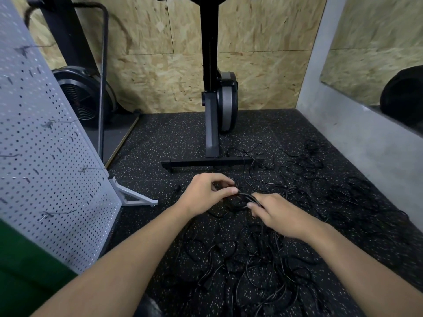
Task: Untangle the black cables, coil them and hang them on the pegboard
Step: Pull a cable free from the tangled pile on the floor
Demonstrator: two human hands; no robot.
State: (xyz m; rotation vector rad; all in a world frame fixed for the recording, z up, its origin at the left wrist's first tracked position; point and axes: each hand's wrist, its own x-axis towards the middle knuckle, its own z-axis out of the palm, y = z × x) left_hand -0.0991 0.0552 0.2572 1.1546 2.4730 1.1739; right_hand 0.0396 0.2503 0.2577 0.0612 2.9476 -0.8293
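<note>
Both hands hold one small coil [243, 200] of black cable: left hand [206, 194] pinches it, right hand [278, 216] grips it (loose cables [251, 266] lie below)

A black rubber floor [183, 138] with pale speckles fills the lower part of the view. On it stands an upright black exercise machine [209, 65] with a grey round wheel housing [226, 101] low on its post and a flat cross-bar foot [206, 161]. Behind is a chipboard wall [160, 76]. At the left stands a black fan wheel [82, 97] beside a bent metal tube [104, 65]. A grey wall [366, 138] at the right carries a mirror [377, 42]. Green cloth [27, 271] shows bottom left.
</note>
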